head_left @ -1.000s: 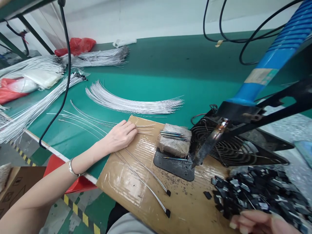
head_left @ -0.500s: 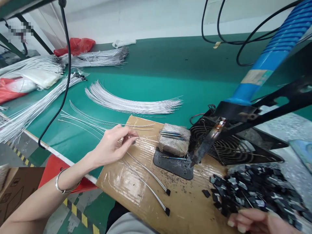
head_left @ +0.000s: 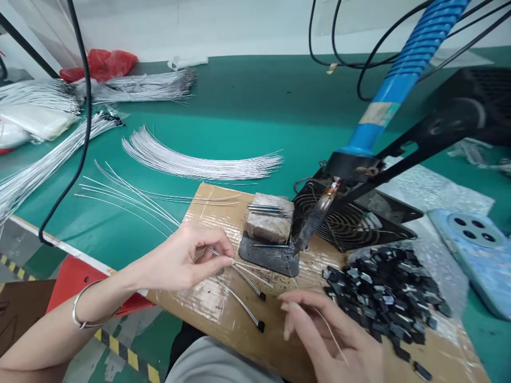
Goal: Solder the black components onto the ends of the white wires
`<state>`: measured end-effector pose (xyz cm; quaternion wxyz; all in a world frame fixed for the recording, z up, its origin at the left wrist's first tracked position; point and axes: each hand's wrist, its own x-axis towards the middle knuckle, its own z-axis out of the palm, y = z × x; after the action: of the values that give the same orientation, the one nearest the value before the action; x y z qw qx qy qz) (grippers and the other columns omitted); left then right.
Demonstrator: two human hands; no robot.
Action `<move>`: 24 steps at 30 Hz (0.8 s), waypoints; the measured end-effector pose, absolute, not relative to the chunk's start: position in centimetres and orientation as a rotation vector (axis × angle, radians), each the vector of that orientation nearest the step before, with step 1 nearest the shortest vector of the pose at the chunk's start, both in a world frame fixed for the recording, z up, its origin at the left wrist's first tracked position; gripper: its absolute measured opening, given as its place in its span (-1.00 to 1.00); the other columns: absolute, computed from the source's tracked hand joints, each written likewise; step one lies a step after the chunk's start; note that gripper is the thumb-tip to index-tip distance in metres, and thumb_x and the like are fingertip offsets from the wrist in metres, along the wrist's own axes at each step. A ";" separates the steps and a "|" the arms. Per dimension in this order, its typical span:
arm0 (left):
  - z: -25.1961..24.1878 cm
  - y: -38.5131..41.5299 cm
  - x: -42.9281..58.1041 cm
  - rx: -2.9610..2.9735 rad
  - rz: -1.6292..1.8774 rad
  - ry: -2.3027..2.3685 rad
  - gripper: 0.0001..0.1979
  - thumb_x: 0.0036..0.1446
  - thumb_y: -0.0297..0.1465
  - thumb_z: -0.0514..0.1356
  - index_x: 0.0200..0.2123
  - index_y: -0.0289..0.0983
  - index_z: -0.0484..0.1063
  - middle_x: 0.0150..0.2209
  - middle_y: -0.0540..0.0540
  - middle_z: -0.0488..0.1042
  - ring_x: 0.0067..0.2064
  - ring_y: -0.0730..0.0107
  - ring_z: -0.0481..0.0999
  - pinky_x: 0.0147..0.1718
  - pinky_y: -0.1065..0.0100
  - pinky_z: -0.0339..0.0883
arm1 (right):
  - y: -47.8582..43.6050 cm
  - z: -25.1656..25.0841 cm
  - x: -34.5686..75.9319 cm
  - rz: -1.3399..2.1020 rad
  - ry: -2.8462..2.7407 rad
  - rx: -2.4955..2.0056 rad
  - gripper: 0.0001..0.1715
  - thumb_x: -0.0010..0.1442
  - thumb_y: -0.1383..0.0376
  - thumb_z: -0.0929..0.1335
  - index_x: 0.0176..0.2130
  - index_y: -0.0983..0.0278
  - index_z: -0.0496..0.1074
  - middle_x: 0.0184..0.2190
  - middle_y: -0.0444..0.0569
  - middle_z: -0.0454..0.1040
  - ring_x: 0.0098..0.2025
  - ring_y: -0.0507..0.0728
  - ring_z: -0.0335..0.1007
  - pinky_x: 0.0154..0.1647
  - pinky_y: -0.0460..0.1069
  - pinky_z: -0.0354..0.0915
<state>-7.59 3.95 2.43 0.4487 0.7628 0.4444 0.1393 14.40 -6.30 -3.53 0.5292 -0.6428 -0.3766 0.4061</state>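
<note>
My left hand (head_left: 191,258) is closed in a pinch on thin white wires (head_left: 253,274), whose free ends point right over the brown cardboard. Several wires trail behind the hand onto the green table. Two wires with small black connectors (head_left: 261,325) at their ends lie beneath and beside that hand. My right hand (head_left: 335,335) holds a thin pale strand, which looks like solder wire (head_left: 329,330), running across its fingers. To its left are those connectors, to its right a pile of small black pieces (head_left: 383,298). A soldering iron (head_left: 319,218) hangs tip-down above a dark pad (head_left: 267,258).
A blue tube (head_left: 407,69) and black bracket (head_left: 435,130) hold the iron. Behind it lies a black fan (head_left: 339,213); a worn block (head_left: 269,226) sits on the pad. White wire bundles (head_left: 199,159) lie farther back. A blue phone (head_left: 475,255) is at right.
My right hand has moved left from the pile and now shows the thin strand. My left hand has come down and nearer, with the wire ends now away from the block. The view has shifted right.
</note>
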 end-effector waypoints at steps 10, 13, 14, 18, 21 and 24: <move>2.3 3.0 -7.0 1.904 0.310 1.105 -0.86 0.28 -0.40 0.21 -0.27 -0.33 0.55 -0.40 -0.08 0.61 -0.41 0.40 0.48 -0.38 0.40 0.31 | -5.6 -3.6 12.3 1.077 -0.811 -1.479 -0.90 0.05 0.22 0.52 -0.45 0.18 0.59 -0.57 -0.17 0.50 -0.63 -0.06 0.26 -0.54 -0.18 0.33; 2.2 2.9 -6.8 1.897 0.321 1.099 -0.87 0.29 -0.42 0.20 -0.26 -0.33 0.54 -0.38 -0.07 0.61 -0.38 0.40 0.50 -0.35 0.40 0.32 | -5.5 -3.7 12.1 1.127 -0.771 -1.442 -0.81 0.06 0.20 0.53 -0.49 0.22 0.55 -0.60 -0.17 0.47 -0.66 -0.07 0.28 -0.61 -0.19 0.29; 2.2 2.8 -6.7 1.899 0.333 1.103 -0.87 0.30 -0.42 0.19 -0.26 -0.33 0.54 -0.37 -0.07 0.61 -0.37 0.40 0.51 -0.34 0.40 0.33 | -5.5 -3.6 12.0 1.134 -0.743 -1.439 -0.80 0.06 0.19 0.53 -0.49 0.23 0.54 -0.60 -0.17 0.46 -0.65 -0.07 0.28 -0.61 -0.19 0.28; 1.9 2.4 -6.4 1.974 0.419 1.102 -0.87 0.31 -0.47 0.18 -0.26 -0.34 0.54 -0.37 -0.06 0.59 -0.38 0.44 0.49 -0.35 0.42 0.30 | -5.5 -3.3 11.5 1.166 -0.639 -1.459 -0.76 0.08 0.17 0.53 -0.49 0.23 0.52 -0.65 -0.22 0.38 -0.64 -0.09 0.25 -0.58 -0.21 0.25; 1.8 2.2 -5.9 2.034 0.481 1.103 -0.88 0.29 -0.50 0.18 -0.27 -0.35 0.54 -0.41 -0.03 0.53 -0.44 0.48 0.38 -0.41 0.42 0.23 | -5.6 -3.4 11.4 1.207 -0.630 -1.447 -0.74 0.11 0.15 0.52 -0.48 0.23 0.51 -0.66 -0.23 0.35 -0.65 -0.09 0.24 -0.58 -0.20 0.25; 2.0 2.6 -5.6 1.920 0.436 1.157 -0.87 0.28 -0.46 0.19 -0.29 -0.34 0.53 -0.46 0.02 0.46 -0.51 0.53 0.24 -0.52 0.44 0.12 | -5.9 -4.2 11.6 1.106 -0.741 -1.452 -0.80 0.18 0.19 0.48 -0.42 0.22 0.52 -0.60 -0.21 0.40 -0.62 -0.06 0.28 -0.56 -0.17 0.29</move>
<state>-5.61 2.61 2.04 0.4161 0.7644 0.4609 0.1735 11.64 -5.89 -4.17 0.5530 -0.6141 -0.3134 0.4678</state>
